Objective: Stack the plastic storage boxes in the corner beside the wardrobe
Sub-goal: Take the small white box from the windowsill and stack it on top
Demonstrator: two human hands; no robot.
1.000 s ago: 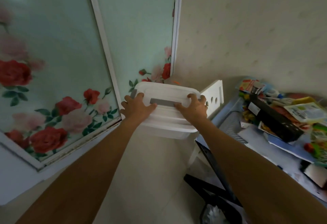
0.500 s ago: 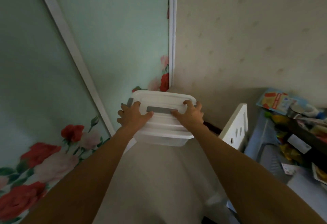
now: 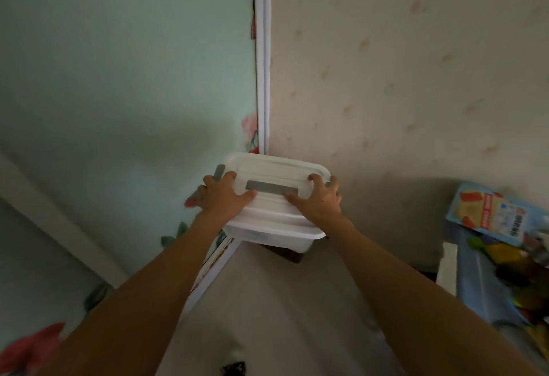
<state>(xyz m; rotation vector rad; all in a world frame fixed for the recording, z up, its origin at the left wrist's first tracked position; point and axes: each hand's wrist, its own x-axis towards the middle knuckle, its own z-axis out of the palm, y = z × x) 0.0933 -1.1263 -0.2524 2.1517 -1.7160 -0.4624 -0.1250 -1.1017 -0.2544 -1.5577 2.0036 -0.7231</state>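
Note:
A white plastic storage box (image 3: 274,173) with a grey handle strip and grey side clips is held out in front of me, close to the corner where the wardrobe (image 3: 124,78) meets the beige wall (image 3: 401,78). My left hand (image 3: 221,197) grips its left end and my right hand (image 3: 322,198) grips its right end, thumbs on the lid. A dark shape shows just under the box's near edge; I cannot tell whether the box rests on anything.
The wardrobe's pale green door with red rose print fills the left, its white frame (image 3: 263,63) running down to the corner. A blue surface (image 3: 481,286) piled with packets and a white board (image 3: 447,268) sit at the right. Beige floor lies below.
The box and both hands have moved forward toward the corner by the wardrobe. The view has swung up and left, so the cluttered pile at the right has slid mostly out of view.

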